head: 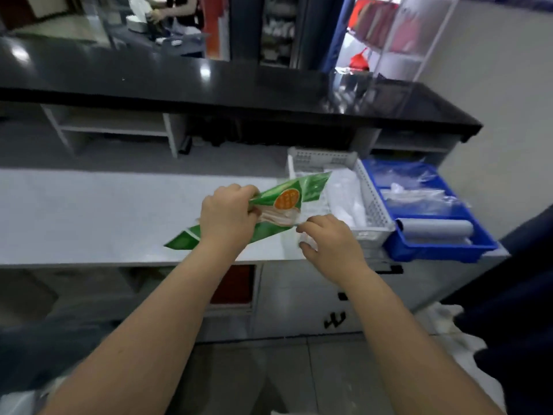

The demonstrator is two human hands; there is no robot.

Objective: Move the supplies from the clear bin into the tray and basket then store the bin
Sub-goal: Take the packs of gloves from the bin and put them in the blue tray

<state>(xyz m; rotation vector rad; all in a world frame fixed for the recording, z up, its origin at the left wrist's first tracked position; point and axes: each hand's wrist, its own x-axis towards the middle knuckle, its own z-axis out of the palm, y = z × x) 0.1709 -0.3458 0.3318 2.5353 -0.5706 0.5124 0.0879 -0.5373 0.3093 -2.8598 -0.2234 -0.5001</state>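
My left hand (227, 218) is shut on a long green packet (284, 194) with an orange round label and pale sticks showing through a window. It holds the packet tilted above the white counter (89, 211). My right hand (329, 244) is just below the packet's right end. Its fingers curl on a faint see-through edge that looks like the near rim of the clear bin (288, 244). To the right stands a white perforated basket (374, 205) with white and clear wrapped items. Beyond it is a blue tray (434, 245) holding plastic-wrapped supplies and a white roll (437, 227).
A black raised countertop (179, 82) runs across the back, with open white shelves (113, 124) beneath it. Cabinet doors (299, 295) sit under the white counter. A dark-clothed figure stands at the right edge (520, 295). Another person works far behind the counter.
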